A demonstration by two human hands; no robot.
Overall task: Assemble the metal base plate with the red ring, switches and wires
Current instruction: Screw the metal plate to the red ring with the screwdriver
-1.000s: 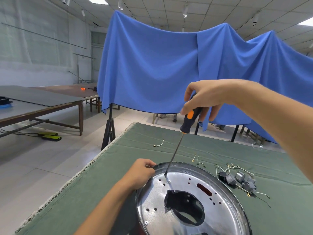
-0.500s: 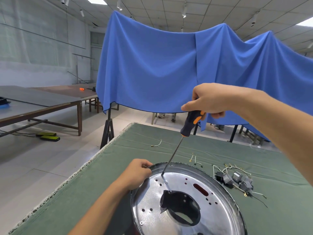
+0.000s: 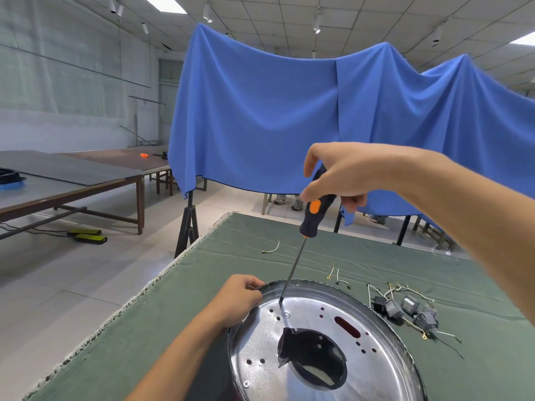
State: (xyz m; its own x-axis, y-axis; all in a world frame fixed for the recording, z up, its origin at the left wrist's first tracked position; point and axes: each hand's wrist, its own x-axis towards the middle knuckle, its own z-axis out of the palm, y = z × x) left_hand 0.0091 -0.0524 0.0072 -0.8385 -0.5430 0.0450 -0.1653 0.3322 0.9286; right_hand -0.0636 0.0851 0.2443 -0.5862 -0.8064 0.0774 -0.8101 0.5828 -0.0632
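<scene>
A shiny round metal base plate (image 3: 376, 369) with a dark centre hole lies on the green cloth table. My left hand (image 3: 237, 299) grips its far left rim. My right hand (image 3: 338, 175) holds the black and orange handle of a screwdriver (image 3: 311, 215); its thin shaft slants down and the tip sits on a screw (image 3: 286, 314) in the plate. Red shows through a slot (image 3: 347, 327) in the plate. Several grey switches with wires (image 3: 405, 309) lie right of the plate. Loose short wires (image 3: 335, 274) and a single wire (image 3: 272, 247) lie farther back.
The green cloth table (image 3: 144, 328) ends in a frayed left edge with floor beyond. A blue cloth (image 3: 289, 117) hangs on stands behind the table. Long tables (image 3: 72, 180) stand at the left. A second screw (image 3: 246, 384) sits near the plate's front left.
My right hand has shifted its fingers round the screwdriver handle, as in turning it, with the tip staying on the same screw. My left hand keeps its grip on the rim.
</scene>
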